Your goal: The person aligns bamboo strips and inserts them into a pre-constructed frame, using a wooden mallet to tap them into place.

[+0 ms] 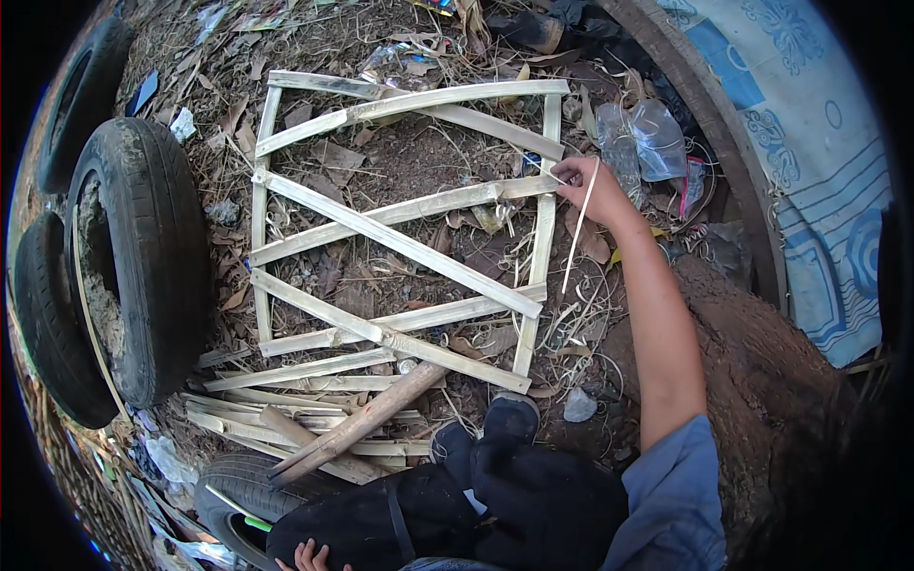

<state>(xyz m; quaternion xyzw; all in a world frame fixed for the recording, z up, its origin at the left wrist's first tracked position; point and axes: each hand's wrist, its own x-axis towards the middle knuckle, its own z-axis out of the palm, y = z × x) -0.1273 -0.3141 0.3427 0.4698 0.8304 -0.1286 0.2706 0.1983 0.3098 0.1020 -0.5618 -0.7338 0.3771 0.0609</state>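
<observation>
A frame of flat split-bamboo slats (457, 195) lies on the ground in front of me, its slats crossing in zigzags between two side uprights. At the frame's right upright (545, 233), my right hand (586, 188) has its fingers pinched together by the end of a slat. A thin pale bamboo strip (579, 233) runs from those fingers and hangs down past the hand. Only the fingers of my left hand (310, 556) show, at the lower edge; they lie apart on my dark trouser leg (357, 523) with nothing in them.
Old tyres (157, 266) stand at the left, and another tyre (233, 500) is beside my leg. Loose slats (305, 395) lie under a round wooden stick (367, 419) near my feet. Plastic litter (657, 143) and a patterned blue cloth (809, 152) are at the right.
</observation>
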